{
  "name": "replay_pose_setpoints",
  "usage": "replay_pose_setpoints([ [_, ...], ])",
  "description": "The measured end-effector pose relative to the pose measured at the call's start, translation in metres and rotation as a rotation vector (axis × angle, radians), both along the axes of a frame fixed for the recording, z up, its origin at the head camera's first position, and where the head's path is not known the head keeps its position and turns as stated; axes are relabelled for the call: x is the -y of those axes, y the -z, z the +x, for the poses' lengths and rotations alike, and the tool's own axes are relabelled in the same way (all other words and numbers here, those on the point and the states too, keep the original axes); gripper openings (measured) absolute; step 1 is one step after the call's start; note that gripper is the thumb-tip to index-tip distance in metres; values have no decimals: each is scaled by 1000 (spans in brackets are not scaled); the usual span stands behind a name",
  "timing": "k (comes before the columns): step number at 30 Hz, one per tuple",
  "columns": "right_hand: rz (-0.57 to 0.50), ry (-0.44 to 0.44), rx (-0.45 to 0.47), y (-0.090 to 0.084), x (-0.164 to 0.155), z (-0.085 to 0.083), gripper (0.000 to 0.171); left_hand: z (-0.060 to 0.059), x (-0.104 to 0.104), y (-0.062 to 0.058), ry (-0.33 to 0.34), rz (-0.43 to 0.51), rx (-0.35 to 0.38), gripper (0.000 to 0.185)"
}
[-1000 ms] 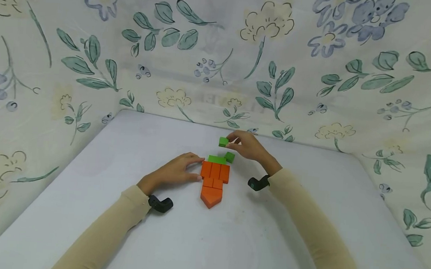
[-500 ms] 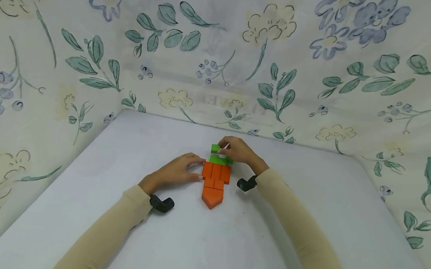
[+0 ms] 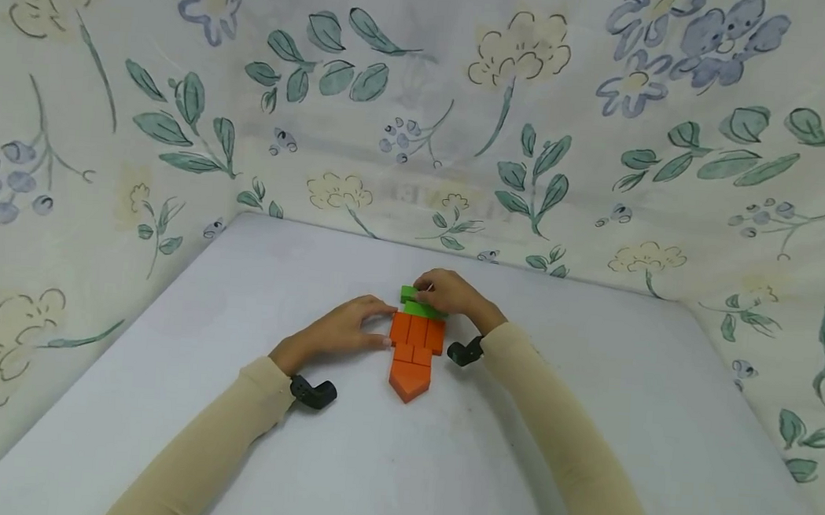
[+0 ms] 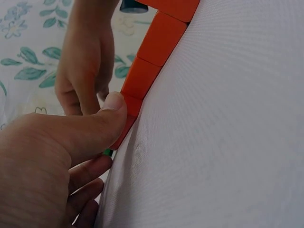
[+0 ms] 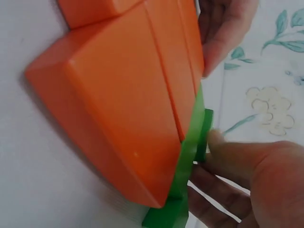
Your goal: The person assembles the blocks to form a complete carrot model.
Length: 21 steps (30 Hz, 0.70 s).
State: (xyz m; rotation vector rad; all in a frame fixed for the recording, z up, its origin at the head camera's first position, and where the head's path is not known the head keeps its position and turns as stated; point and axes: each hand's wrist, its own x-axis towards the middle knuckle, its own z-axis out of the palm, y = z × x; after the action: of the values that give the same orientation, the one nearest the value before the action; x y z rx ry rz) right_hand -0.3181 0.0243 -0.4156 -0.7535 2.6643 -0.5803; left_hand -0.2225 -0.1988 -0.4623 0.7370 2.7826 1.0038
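Orange blocks (image 3: 416, 333) lie together on the table, ending in a pointed block (image 3: 409, 380) toward the wearer. A flat green block (image 3: 421, 310) lies along their far edge. My right hand (image 3: 453, 293) pinches a small green block (image 3: 408, 294) between thumb and fingers, just beyond the flat one. Another green block (image 5: 167, 214) sits at the orange blocks' corner in the right wrist view, mostly hidden by the hand in the head view. My left hand (image 3: 340, 325) rests at the left side of the orange blocks, thumb (image 4: 115, 102) touching them, fingers loosely extended.
The white table (image 3: 343, 466) reaches up to a floral-patterned cloth (image 3: 420, 132) at the back and sides. A black device (image 3: 313, 393) is worn on the left wrist, and another black device (image 3: 465, 350) on the right.
My right hand has brought the small green block leftward and nearer, down to the far edge of the flat green block. The left hand keeps its place at the orange blocks.
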Motion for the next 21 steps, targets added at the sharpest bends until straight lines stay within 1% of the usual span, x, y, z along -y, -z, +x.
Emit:
replay_pose_setpoints([
  [3,-7,-10,-16,1,-1,-1,33,-1,-1,-1,-3,4,-7,64],
  [7,-33,-8,-12,3,-2,-2,29,-1,-1,0,-4,7,-1,64],
  [14,-39,-11,-34,6,1,0,29,0,-1,3,-8,10,0,64],
  [21,-45,5,-52,7,4,1,28,1,-2,3,-14,13,8,63],
])
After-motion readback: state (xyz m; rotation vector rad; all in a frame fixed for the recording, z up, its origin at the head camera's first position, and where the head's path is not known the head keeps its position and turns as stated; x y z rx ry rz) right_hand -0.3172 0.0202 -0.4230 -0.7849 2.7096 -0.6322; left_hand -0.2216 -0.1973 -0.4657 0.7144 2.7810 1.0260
